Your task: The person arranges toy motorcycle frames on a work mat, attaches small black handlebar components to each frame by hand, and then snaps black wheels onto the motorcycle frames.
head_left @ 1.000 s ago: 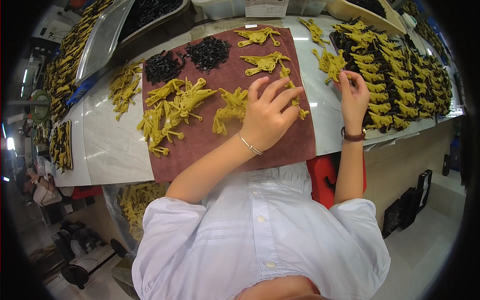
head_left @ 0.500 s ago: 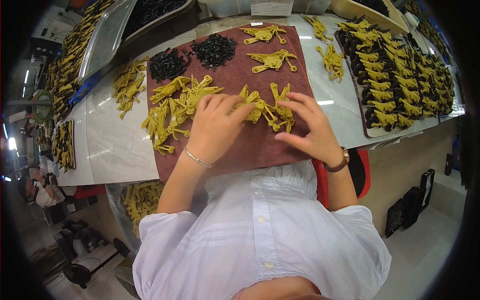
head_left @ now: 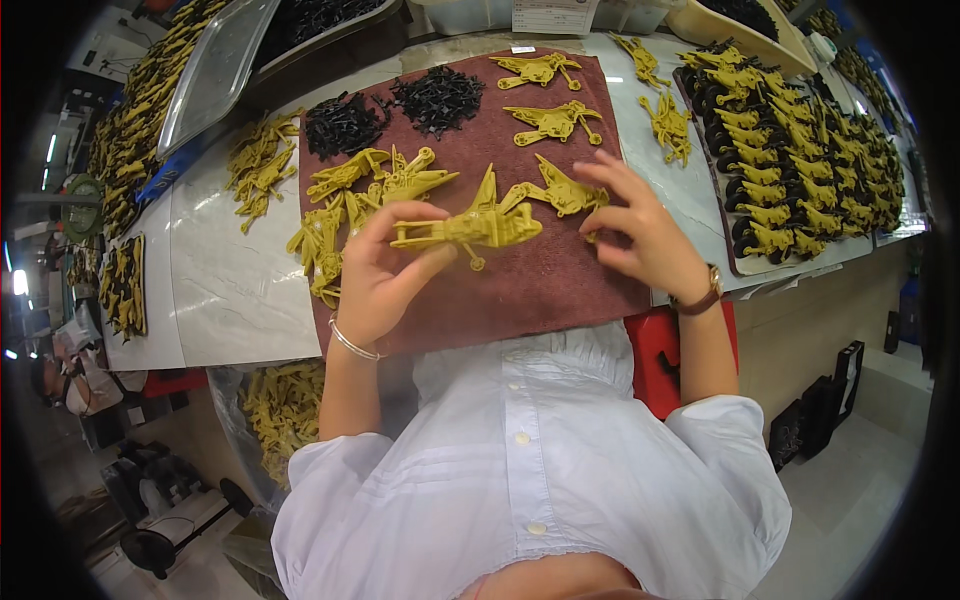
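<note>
My left hand [head_left: 385, 265] is closed on a yellow plastic toy motorcycle body [head_left: 480, 228], holding its left end between thumb and fingers above the maroon cloth [head_left: 520, 290]. My right hand [head_left: 640, 225] has its fingers curled at the right end of a second yellow toy motorcycle body [head_left: 565, 192]; the fingers partly hide that end. The two bodies nearly meet in the middle. Left of them, a pile of yellow bodies [head_left: 325, 235] lies partly behind my left hand. Farther back on the cloth are two more yellow bodies, one [head_left: 552, 122] nearer than the other [head_left: 537, 70].
Two heaps of small black parts [head_left: 437, 100] lie on the cloth's far left. A tray of yellow-and-black assembled toys [head_left: 765, 165] stands right. Loose yellow pieces [head_left: 262, 165] rest on the table at left. Bins [head_left: 330, 45] line the back; a bag of yellow parts [head_left: 285, 410] hangs below.
My left hand has come back and left, lifting a yellow body from the cloth. My right hand's fingers have curled in at another body, which has turned.
</note>
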The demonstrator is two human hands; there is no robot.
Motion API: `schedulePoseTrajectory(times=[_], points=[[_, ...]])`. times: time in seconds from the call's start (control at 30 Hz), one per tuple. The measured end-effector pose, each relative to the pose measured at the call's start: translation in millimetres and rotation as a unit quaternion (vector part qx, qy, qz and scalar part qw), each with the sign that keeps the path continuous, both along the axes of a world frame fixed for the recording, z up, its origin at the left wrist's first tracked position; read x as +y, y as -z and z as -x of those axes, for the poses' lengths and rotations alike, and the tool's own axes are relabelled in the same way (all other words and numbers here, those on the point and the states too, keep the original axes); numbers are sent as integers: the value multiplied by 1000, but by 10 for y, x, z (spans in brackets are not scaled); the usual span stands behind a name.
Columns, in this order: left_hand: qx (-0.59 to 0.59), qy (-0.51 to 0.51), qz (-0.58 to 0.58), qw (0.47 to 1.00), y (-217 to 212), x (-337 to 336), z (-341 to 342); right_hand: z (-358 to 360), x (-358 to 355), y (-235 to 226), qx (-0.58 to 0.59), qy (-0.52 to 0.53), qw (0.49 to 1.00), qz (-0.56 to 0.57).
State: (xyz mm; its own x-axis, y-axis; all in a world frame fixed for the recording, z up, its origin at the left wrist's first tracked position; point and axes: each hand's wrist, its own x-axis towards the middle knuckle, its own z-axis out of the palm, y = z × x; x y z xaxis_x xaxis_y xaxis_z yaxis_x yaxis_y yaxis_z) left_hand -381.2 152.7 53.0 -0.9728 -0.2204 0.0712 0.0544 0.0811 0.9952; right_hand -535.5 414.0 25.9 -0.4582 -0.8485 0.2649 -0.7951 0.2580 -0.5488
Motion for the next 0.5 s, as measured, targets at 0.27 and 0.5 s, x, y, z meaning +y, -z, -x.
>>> schedulePoseTrajectory(times=[0.27,0.5], points=[[-47,52,-208,976,159,121,44,-46,-113,-212,-138,7,986,94],[-17,25,-231,972,220,339,179,-313,-255,-95,-316,-113,926,175]])
